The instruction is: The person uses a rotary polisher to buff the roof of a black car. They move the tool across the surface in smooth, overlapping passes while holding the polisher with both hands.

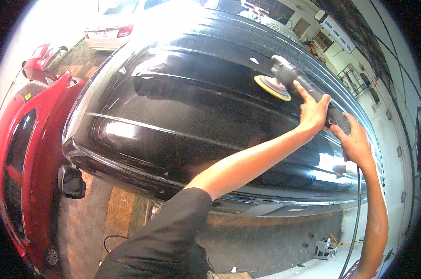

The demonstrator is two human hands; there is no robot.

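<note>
Both my hands are closed on a dark rotary car polisher point(299, 80) above the glossy black roof of a vehicle point(182, 121). My left hand point(313, 110) grips the middle of its body, the index finger stretched along it toward the head. Farther back, my right hand point(357, 143) wraps round the rear handle. A round yellow-edged pad point(272, 88) at the tool's front end is tilted over the roof; whether it touches the paint I cannot tell. A white blob point(254, 61) lies on the roof just beyond the pad.
The polisher's black cord point(354, 223) hangs down beside my right forearm. Left of the vehicle stands a red car point(43, 153), near the black side mirror point(71, 181). A white car point(110, 28) is parked at the far left. Equipment point(326, 249) sits on the floor at lower right.
</note>
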